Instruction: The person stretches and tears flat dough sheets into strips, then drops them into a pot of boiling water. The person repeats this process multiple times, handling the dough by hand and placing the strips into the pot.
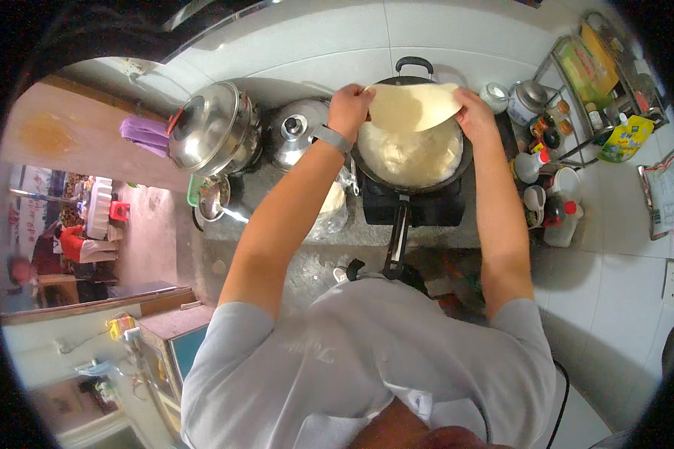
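Stretched between my hands is a thin, pale sheet of dough, raised above the far half of the wok. My left hand pinches its left end, and a dark band circles that wrist. At the other end, my right hand grips the sheet's edge. Below it the dark wok sits on a black stove, its long handle pointing toward me. Whitish, uneven food fills the wok; its exact kind is unclear. The sheet hides part of the wok's far side.
Left of the wok stand a lidded pan and a domed steel pot. Pale dough in a plastic bag lies nearer me. Bottles and jars, including a white bottle, line the right side below a metal rack.
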`<state>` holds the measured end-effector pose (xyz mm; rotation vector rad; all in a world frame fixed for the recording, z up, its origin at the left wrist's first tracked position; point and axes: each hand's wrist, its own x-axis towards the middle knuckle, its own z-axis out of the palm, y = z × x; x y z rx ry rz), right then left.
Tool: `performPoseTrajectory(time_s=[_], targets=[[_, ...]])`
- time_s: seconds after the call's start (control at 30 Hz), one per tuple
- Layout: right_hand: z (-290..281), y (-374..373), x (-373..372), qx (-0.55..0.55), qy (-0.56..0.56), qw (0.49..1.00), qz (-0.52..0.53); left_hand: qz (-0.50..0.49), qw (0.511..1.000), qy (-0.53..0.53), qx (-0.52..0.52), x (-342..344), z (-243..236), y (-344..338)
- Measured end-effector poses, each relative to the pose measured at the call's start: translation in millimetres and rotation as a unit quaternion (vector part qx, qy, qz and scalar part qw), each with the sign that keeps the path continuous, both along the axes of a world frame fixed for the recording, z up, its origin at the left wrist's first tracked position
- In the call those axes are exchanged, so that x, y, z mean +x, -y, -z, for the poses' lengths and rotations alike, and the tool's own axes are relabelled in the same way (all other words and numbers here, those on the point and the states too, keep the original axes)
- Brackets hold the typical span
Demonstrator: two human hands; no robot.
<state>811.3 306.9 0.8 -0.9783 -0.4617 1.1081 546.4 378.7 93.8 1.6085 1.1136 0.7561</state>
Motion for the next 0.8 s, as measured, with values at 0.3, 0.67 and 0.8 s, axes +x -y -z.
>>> performPoseTrajectory(time_s=[0.3,0.67,0.8], targets=[[-47,23,-87,0.140,-0.312,0.940,0.012,0.065,0.960,0.201,-0.182,7,-55,27],[-21,30,-153,0.128,-0.617,0.775,0.051,0.095,0.946,0.262,-0.163,16,-80,29],[-31,20,-157,0.270,-0.547,0.791,0.042,0.113,0.951,0.232,-0.170,15,-79,35]])
